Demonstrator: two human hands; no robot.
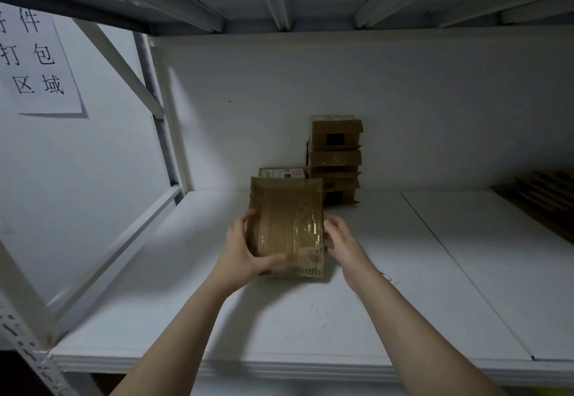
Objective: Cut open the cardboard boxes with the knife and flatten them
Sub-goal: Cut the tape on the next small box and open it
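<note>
A small brown cardboard box [287, 224] wrapped in clear tape is in the middle of the white shelf [310, 318], tilted up toward me. My left hand [245, 249] grips its left side, thumb across the lower front. My right hand [340, 240] holds its right edge with curled fingers. Behind it a stack of three similar taped boxes [335, 159] stands against the back wall. Another box with a white label [281, 173] peeks out just behind the held one. No knife is in view.
Flat brown cardboard pieces [540, 200] lie at the shelf's far right. A white metal rack post and diagonal brace [161, 122] stand on the left, with a paper sign [37, 60] on the wall. An upper shelf [279, 7] hangs overhead.
</note>
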